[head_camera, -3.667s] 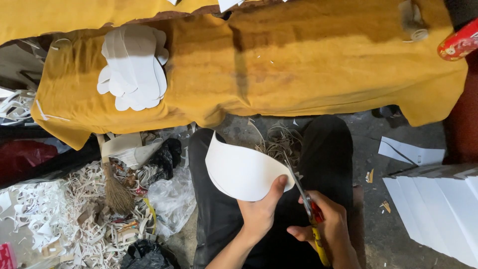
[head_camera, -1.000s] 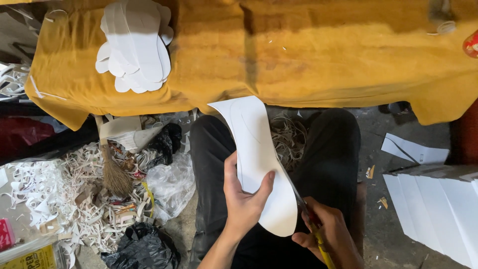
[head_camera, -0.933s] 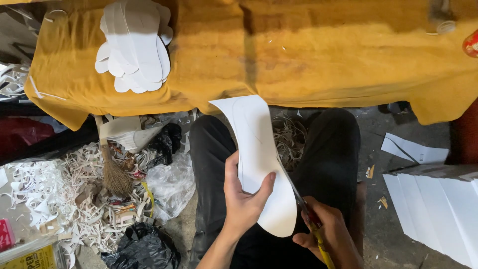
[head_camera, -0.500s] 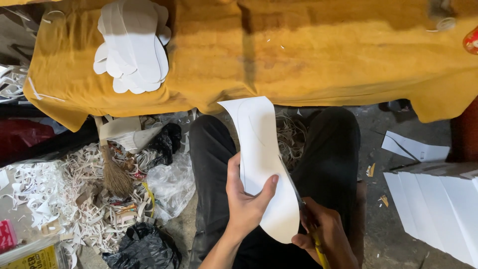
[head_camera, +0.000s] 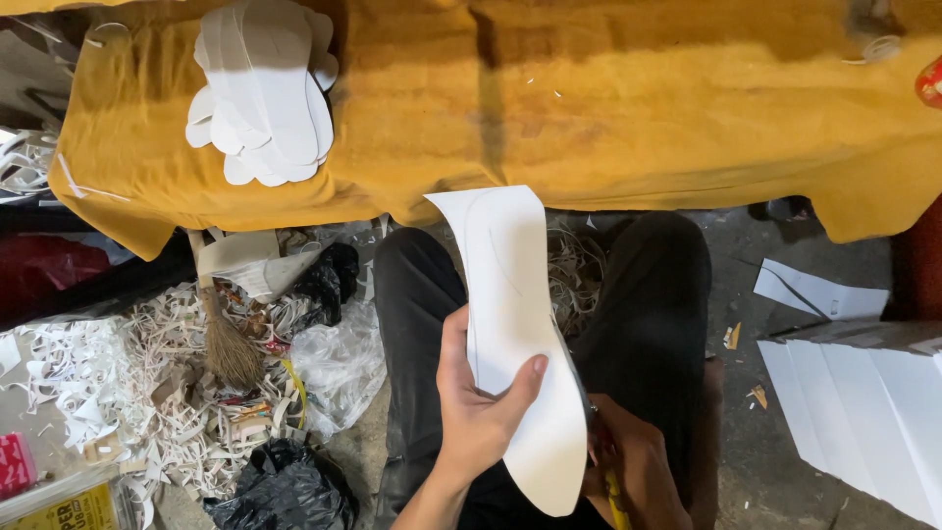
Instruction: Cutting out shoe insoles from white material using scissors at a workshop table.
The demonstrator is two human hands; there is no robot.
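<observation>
Sole shape half cut from the white sheet [head_camera: 515, 334].
My left hand [head_camera: 471, 412] grips it; right hand [head_camera: 628, 466] clenches scissors [head_camera: 601, 461] (mostly hidden); upper end is still uncut.

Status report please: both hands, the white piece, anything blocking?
Left hand grips white sole-shaped sheet. Right hand holds yellow-handled scissors at its edge. Nothing blocking.
</observation>
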